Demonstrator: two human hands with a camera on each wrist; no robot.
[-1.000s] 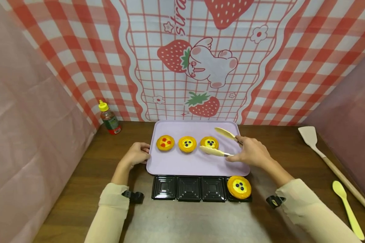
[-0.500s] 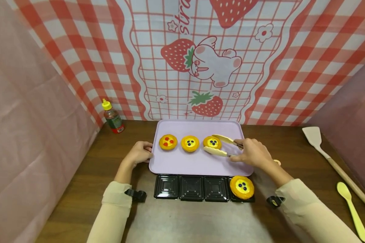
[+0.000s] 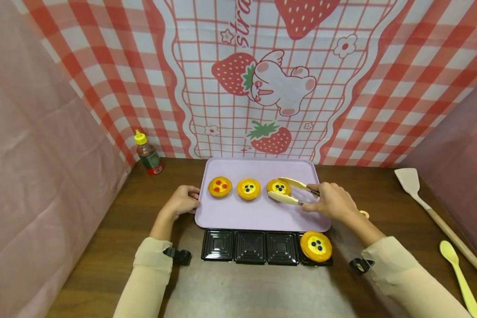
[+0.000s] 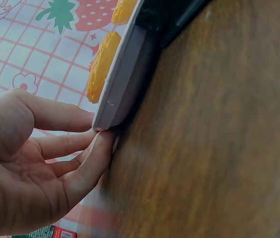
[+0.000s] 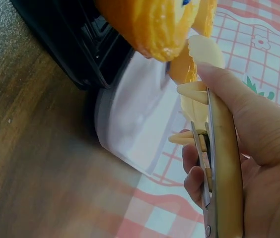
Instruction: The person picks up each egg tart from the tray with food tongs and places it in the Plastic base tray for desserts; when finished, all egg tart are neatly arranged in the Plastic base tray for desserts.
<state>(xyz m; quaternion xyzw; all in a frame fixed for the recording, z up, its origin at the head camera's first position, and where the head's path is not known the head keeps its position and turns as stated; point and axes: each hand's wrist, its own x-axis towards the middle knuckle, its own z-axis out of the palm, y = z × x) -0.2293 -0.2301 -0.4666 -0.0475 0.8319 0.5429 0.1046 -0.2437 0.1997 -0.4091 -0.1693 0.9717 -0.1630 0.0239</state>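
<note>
My right hand grips a pair of tongs with cream tips. The tips lie on either side of a yellow tart with blueberry-like dots, on the right part of a lilac tray. A similar blueberry tart sits mid-tray, and one with red pieces is at its left. At the tray's left edge, my left hand pinches the rim between thumb and fingers, as the left wrist view shows. Another blueberry tart fills the rightmost compartment of a black plastic container.
A sauce bottle with yellow cap stands at the back left. On the right lie a white spatula with wooden handle and a yellow spoon. A checked cloth hangs behind; a grey mat lies in front.
The tongs' far tip has come down and inward, so both tips now flank the right tart on the tray. The left hand keeps hold of the rim; the view has shifted slightly.
</note>
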